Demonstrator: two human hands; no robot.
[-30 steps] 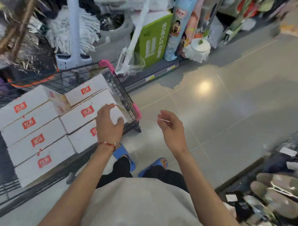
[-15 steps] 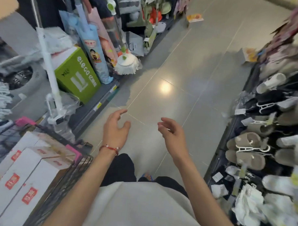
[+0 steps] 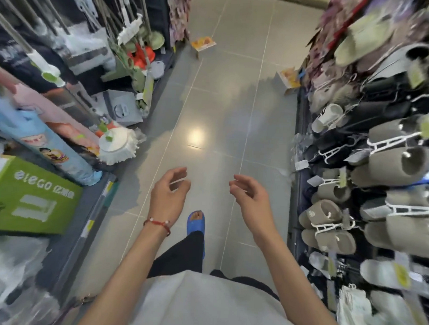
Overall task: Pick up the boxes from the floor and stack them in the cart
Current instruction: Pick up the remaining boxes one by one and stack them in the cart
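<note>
Turned away from the cart, now out of view, left hand and right hand hang empty, fingers loosely apart. One orange box lies far ahead on the floor, a second box beside the slipper rack; stooping there could snag hanging slippers.

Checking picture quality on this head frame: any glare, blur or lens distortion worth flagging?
Head view: a bright glare spot on the floor mid-aisle; slippers at right and green box at left smeared by blur towards the edges; wide-angle lens bows the shelf lines; left hand and right hand fairly sharp.
</note>
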